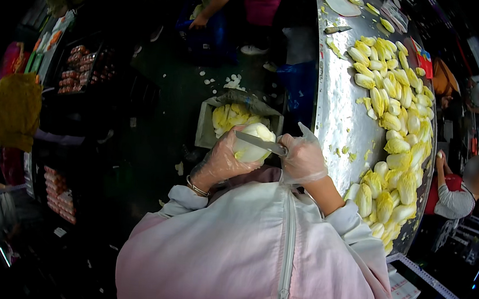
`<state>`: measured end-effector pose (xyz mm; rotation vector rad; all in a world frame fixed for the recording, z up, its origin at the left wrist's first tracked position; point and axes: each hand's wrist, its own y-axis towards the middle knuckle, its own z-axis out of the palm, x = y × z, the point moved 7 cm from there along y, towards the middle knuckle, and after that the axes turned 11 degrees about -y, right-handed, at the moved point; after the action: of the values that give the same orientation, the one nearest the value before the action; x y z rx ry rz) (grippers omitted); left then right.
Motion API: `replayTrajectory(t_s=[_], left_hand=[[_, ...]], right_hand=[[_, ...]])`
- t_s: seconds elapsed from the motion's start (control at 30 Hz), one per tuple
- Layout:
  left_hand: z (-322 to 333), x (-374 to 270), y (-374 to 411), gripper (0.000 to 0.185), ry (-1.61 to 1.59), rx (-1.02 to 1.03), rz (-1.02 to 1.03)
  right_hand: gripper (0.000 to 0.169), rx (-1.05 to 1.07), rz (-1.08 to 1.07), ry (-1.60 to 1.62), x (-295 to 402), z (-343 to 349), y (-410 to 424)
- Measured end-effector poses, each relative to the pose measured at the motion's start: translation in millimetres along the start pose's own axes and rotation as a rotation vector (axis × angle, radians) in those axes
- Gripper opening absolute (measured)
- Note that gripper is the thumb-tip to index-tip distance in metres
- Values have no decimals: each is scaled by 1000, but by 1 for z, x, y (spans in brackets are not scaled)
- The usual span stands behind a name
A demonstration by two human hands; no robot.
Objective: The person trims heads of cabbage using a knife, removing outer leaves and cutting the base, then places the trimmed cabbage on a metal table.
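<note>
My left hand (pixel 228 159), in a clear plastic glove, grips a napa cabbage (pixel 251 152) with its white base turned up and away from me. My right hand (pixel 304 156), gloved the same way, is closed around the handle of a knife (pixel 259 142). The blade lies across the cabbage near its base; whether it is cutting in, I cannot tell. Just beyond both hands is a pale bin (pixel 202 123) with yellow cabbage leaves (pixel 233 117) inside. The knife's handle is mostly hidden by my right fist.
On my right runs a metal table (pixel 335 110) bearing many napa cabbages (pixel 402 124) and another knife (pixel 337 29). White scraps (pixel 234 81) litter the floor. A co-worker's hand (pixel 199 22) touches a blue crate (pixel 212 37). Another person (pixel 451 195) stands across the table.
</note>
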<state>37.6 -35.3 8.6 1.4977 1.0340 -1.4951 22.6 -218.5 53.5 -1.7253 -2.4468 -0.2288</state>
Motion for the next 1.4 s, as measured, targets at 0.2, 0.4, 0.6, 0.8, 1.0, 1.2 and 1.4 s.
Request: replayTrajectory(t_s=[0.2, 0.4, 0.6, 0.8, 1.0, 1.2, 1.4], left_hand=[[1, -13, -30, 78, -88, 26, -1], [-9, 6, -22, 66, -389, -45, -78], [-3, 27, -5, 74, -385, -99, -183], [-8, 16, -5, 86, -826, -103, -125], [4, 31, -11, 88, -638, 25, -154], [6, 26, -7, 84, -669, -26, -113], [-5, 18, -7, 79, -679, -11, -113]], right_hand=[[17, 131, 58, -96, -37, 40, -10], [23, 304, 500, 453, -63, 67, -18], [72, 196, 255, 922, 14, 29, 18], [67, 156, 390, 1083, 7, 30, 31], [55, 169, 381, 1128, 22, 18, 28], [52, 143, 397, 1091, 10, 27, 22], [50, 174, 263, 957, 12, 18, 24]])
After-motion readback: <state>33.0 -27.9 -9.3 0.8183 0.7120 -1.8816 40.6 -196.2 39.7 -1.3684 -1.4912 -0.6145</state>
